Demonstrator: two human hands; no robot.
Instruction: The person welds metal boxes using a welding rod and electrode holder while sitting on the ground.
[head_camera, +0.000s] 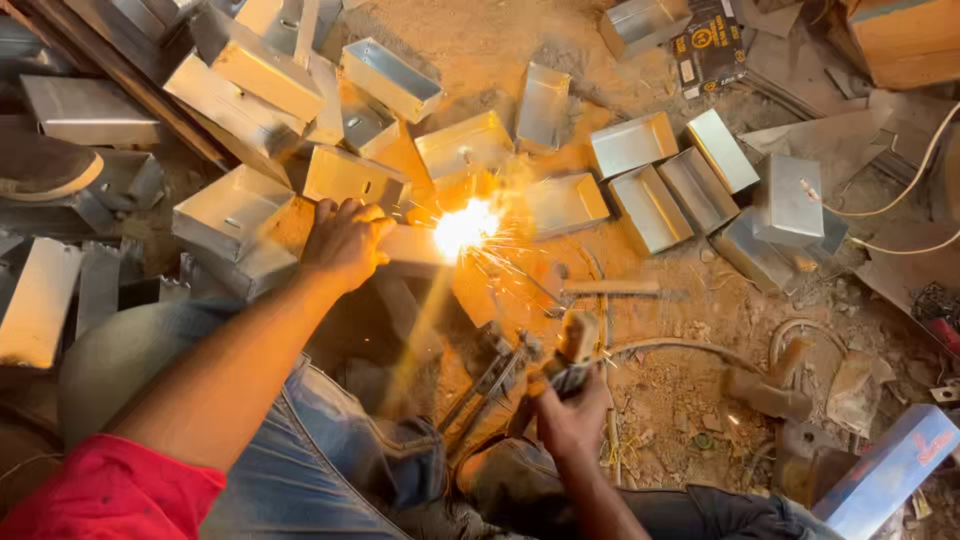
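Welding is underway right now: a bright arc (465, 228) flares at the end of a flat metal piece (415, 250) lying on the dirt floor (700, 320), sparks spraying toward the near side. The left hand (345, 240) presses down on that piece, fingers curled together over its top edge, pinning it in place just beside the flash. The right hand (572, 418) sits nearer the person's knees, fingers wrapped tight around an electrode holder (570, 350), and a thin rod runs up from it toward the glare; the rod itself is mostly lost in the light.

Round the far side of the floor lie plenty of open sheet-metal boxes (390, 78), some stacked at the far left corner, others spread toward the far right, including a cluster of shallow trays (650, 205). Whether those are already welded, I can't tell from here. A dark cardboard carton (710, 45) rests near the far edge, and a white cable (900, 200) loops along the right side. A blue-and-white packet (885, 470) lies at the near right corner.

Judging by the live arc, this seam is mid-weld, not finished; the piece is not yet released, and many boxes wait around.
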